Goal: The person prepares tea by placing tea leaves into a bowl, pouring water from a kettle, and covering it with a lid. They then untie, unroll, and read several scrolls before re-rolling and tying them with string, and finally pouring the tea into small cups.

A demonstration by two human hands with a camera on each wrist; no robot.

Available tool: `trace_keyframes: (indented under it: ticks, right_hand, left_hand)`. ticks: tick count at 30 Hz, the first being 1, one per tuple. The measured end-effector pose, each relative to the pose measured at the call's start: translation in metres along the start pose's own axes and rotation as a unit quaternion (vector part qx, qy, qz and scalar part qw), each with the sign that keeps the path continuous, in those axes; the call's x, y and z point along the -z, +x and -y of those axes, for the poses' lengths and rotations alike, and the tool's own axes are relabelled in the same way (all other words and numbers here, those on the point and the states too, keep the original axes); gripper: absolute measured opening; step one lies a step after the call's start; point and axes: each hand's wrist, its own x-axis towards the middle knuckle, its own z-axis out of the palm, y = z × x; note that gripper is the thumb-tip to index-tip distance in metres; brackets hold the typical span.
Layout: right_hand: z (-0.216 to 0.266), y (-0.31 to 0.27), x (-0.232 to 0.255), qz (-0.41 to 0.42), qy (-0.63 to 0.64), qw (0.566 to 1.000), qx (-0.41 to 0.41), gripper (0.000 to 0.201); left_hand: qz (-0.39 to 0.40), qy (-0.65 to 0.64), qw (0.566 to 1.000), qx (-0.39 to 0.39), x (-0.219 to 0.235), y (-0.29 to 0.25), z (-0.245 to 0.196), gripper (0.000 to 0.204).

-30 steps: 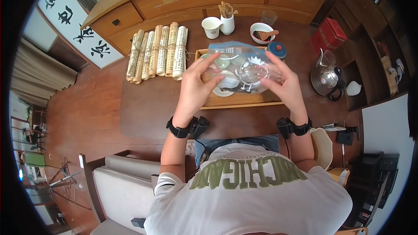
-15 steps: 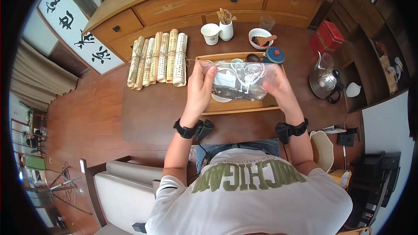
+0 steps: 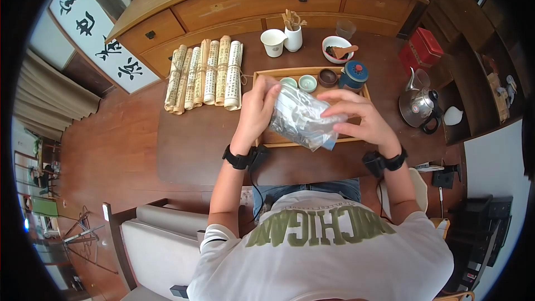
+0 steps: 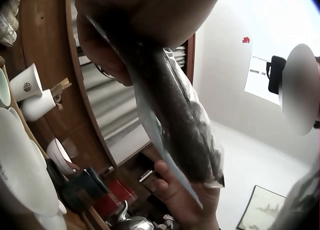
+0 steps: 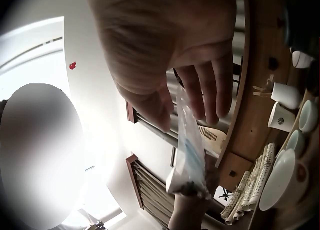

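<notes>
A clear plastic bag [image 3: 301, 116] with dark contents hangs tilted above the wooden tray [image 3: 267, 145]. The left hand [image 3: 257, 108] grips its left end, thumb on the near face. At the bag's right side is the right hand [image 3: 365, 120], its fingers extended and spread; in the right wrist view the fingers [image 5: 202, 89] lie near the bag [image 5: 189, 160], and contact is unclear. The left wrist view shows the bag [image 4: 175, 115] edge-on below the left hand [image 4: 145, 19]. Behind it on the tray are pale green cups [image 3: 307, 83], a dark cup [image 3: 327, 77] and a blue jar [image 3: 353, 76].
Tied paper scrolls [image 3: 210, 75] lie left of the tray. Behind it stand a white pitcher [image 3: 273, 42], a tool holder [image 3: 293, 39] and a bowl [image 3: 337, 49] with a wooden scoop. A kettle [image 3: 417, 107] and red tin [image 3: 420, 49] are at the right.
The bag has turned from facing flat to a slanted pose, its right end lower. The right hand has loosened from its right side and spread its fingers; the left hand still grips it.
</notes>
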Motion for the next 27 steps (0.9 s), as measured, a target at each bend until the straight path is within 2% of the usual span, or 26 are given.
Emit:
trace_keyframes:
  ticks: [3,4,7,8,10,13,14,15,20,23,26,27]
  right_hand:
    - [0.004,0.009,0.005,0.115,0.115,0.978,-0.132,0.025]
    - [0.009,0.019,0.013,0.181,0.021,0.971,-0.152,0.026]
    - [0.010,0.028,0.023,0.117,0.015,0.978,-0.172,0.028]
    - [0.009,0.033,0.032,0.092,0.024,0.986,-0.140,0.029]
    - [0.011,0.048,0.052,0.029,-0.014,0.987,-0.155,0.028]
    - [-0.004,0.074,0.080,-0.041,-0.048,0.983,-0.175,0.028]
    - [-0.010,0.084,0.087,-0.062,-0.055,0.972,-0.220,0.030]
    - [-0.022,0.094,0.094,-0.071,-0.057,0.972,-0.216,0.033]
    - [-0.061,0.141,0.101,-0.086,-0.027,0.919,-0.383,0.044]
    - [-0.112,0.163,0.104,-0.062,-0.017,0.932,-0.357,0.046]
    - [-0.145,0.181,0.101,-0.041,-0.030,0.919,-0.391,0.048]
    - [-0.155,0.182,0.099,-0.033,0.004,0.916,-0.399,0.048]
  left_hand:
    - [0.049,-0.034,0.998,0.017,-0.005,0.000,-0.001,0.016]
    - [0.050,-0.047,0.998,0.013,-0.007,0.000,0.000,0.019]
    - [-0.015,-0.092,0.993,0.076,-0.008,-0.002,-0.002,0.026]
    - [-0.042,-0.084,0.994,0.062,-0.009,-0.003,0.005,0.027]
    - [-0.095,-0.064,0.993,0.034,-0.008,-0.007,0.027,0.031]
    - [-0.097,-0.140,0.980,0.105,0.004,-0.024,0.033,0.030]
    - [-0.096,-0.160,0.977,0.100,0.005,-0.031,0.040,0.026]
    - [-0.090,-0.151,0.978,0.114,0.005,-0.041,0.043,0.025]
    - [-0.065,-0.113,0.979,0.156,0.005,-0.082,0.046,0.020]
    - [-0.063,-0.109,0.979,0.163,0.007,-0.096,0.043,0.019]
    - [-0.062,-0.108,0.979,0.164,0.008,-0.104,0.041,0.023]
    - [-0.063,-0.112,0.978,0.165,0.007,-0.106,0.040,0.024]
